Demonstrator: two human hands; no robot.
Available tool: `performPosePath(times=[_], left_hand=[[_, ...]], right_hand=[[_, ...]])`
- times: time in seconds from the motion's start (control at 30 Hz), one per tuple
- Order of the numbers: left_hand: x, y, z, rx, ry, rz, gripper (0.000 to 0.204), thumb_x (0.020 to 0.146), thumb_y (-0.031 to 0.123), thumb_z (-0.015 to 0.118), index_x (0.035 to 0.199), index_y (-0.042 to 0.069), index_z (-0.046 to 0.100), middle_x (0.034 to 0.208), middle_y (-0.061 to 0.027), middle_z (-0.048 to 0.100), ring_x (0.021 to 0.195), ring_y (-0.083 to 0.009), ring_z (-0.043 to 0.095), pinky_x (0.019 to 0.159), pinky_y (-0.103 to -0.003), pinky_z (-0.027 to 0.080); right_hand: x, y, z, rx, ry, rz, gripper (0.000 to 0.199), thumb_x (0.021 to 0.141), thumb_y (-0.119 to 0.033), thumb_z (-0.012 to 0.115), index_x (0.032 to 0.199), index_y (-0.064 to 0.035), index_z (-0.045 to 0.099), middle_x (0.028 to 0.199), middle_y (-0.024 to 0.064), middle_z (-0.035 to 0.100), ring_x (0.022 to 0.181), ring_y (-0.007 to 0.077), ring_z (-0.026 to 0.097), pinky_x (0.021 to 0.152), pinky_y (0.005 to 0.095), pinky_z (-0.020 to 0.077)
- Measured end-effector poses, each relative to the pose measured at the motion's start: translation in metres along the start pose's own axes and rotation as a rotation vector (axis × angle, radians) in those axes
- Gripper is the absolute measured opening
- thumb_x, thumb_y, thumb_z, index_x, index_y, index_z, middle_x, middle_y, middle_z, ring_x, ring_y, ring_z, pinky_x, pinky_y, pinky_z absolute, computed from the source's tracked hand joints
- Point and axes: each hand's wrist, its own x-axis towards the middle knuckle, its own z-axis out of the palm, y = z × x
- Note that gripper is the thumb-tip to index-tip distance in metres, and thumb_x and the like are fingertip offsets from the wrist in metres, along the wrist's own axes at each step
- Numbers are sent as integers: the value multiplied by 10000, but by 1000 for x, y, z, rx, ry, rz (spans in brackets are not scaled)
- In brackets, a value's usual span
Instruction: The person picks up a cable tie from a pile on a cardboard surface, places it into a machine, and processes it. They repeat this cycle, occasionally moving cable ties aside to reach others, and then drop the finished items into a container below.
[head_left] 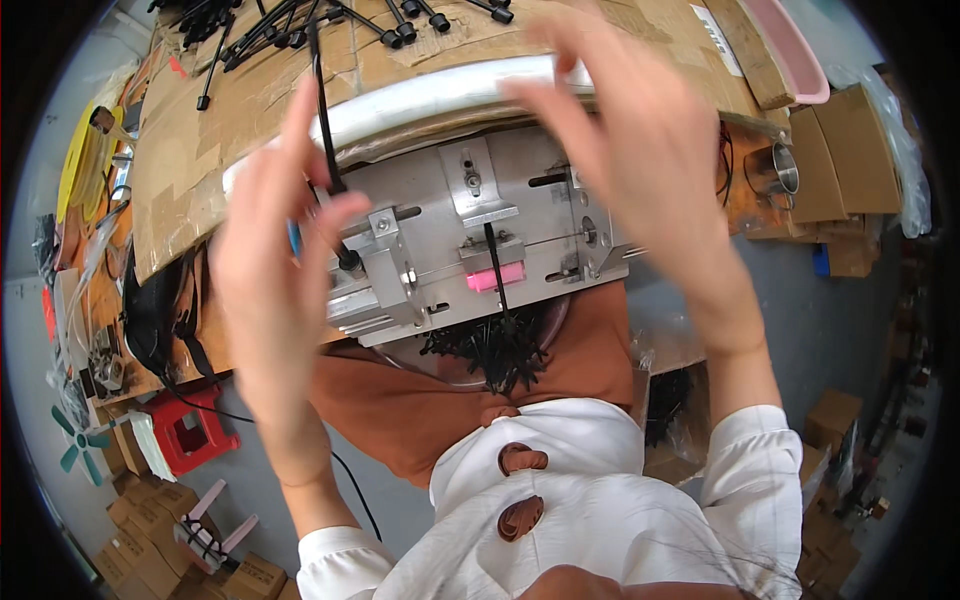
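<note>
My left hand (270, 250), blurred by motion, is at the left end of a metal jig (440, 250). A thin black rod (322, 110) runs up and away between its thumb and forefinger, which appear to pinch it. A dark end cap (348, 259) shows just right of that hand, beside a clamp block. My right hand (640, 140), also blurred, is raised over the jig's far right side, thumb and fingers apart and nothing visible in them. At the jig's middle are a metal bracket (478, 185), a pink block (496, 276) and another thin black rod (497, 262) crossing in front of it.
A white padded roll (420, 105) edges the cardboard-covered bench (190, 150), where several capped black rods (300, 30) lie. On my lap, a clear bowl (400, 358) holds small black parts (495, 350). A steel cup (772, 170) stands right; a red stool (188, 430) is lower left.
</note>
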Motion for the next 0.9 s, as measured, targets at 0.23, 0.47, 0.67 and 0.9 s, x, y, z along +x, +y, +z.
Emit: performPosePath(times=[0.23,0.47,0.67,0.9], left_hand=[[-106,50,64,280,-101,45,616,717,26,711,1288,-85,506,906,-96,541,745,-221,496,666,-323,435],[-115,58,99,309,-222,9,629,736,-13,619,1333,-93,439,940,-105,516,811,-225,490,726,-309,444],[-112,59,98,278,-227,-99,731,709,-9,705,1377,-35,410,927,-108,518,836,-278,481,748,-380,430],[11,37,44,284,58,49,444,774,11,675,1205,65,583,903,-99,559,815,-241,520,729,-334,441]], right_hand=[[82,54,25,270,-459,-160,214,854,-121,598,1002,33,588,834,190,648,741,262,641,666,350,510],[52,66,-29,1113,-402,487,233,892,-123,604,1086,7,610,876,150,669,607,145,626,516,241,485],[-27,20,-52,910,28,426,175,862,8,570,1035,22,582,952,161,674,741,136,617,507,197,448],[-147,-43,-23,562,-217,163,623,702,13,737,1287,47,525,672,78,583,515,162,558,453,299,432]])
